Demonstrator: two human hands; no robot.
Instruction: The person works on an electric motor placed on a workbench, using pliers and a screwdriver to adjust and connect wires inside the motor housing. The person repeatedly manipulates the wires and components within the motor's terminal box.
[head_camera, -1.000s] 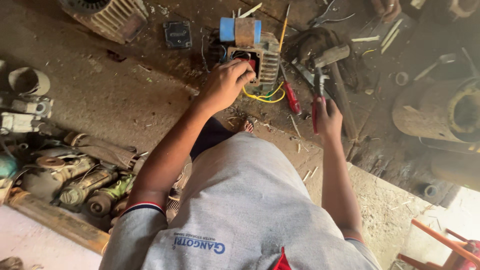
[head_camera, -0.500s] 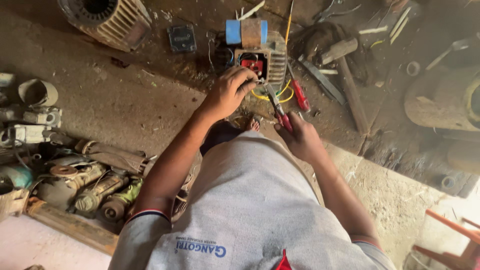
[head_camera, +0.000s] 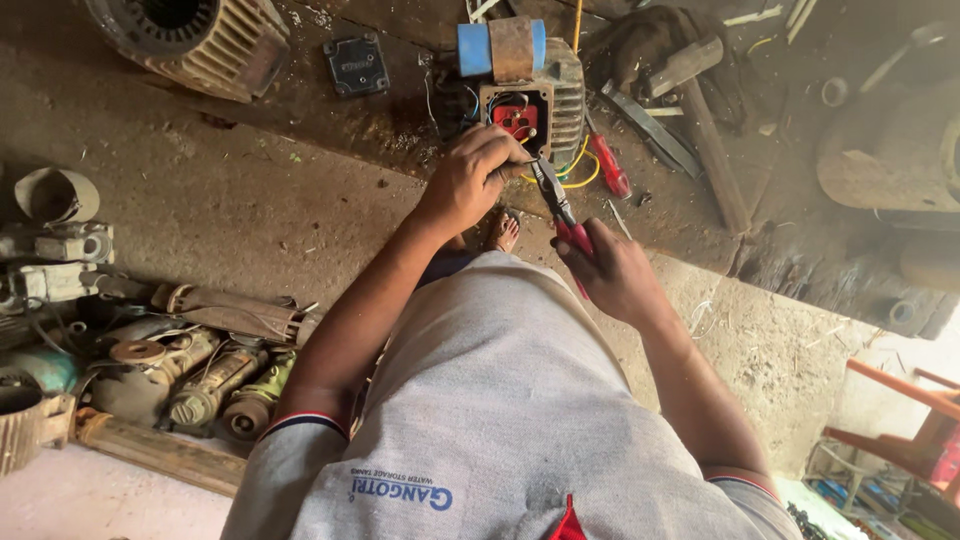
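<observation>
A small ribbed grey electric motor lies on a dirty workbench, its terminal box open onto a red terminal block. Yellow wires trail out beside it. My left hand rests just below the terminal box, fingers pinched on a thin wire end. My right hand grips red-handled pliers, whose jaws point up toward my left fingertips and the wire. A blue and brown cylinder sits on top of the motor.
A red-handled screwdriver and a hammer lie right of the motor. A large ribbed motor housing and a black cover plate sit at the upper left. Old motor parts are piled on the floor at left. An orange stool stands at lower right.
My right hand has brought the pliers from the right side of the bench in to my left hand at the terminal box. The camera has moved closer.
</observation>
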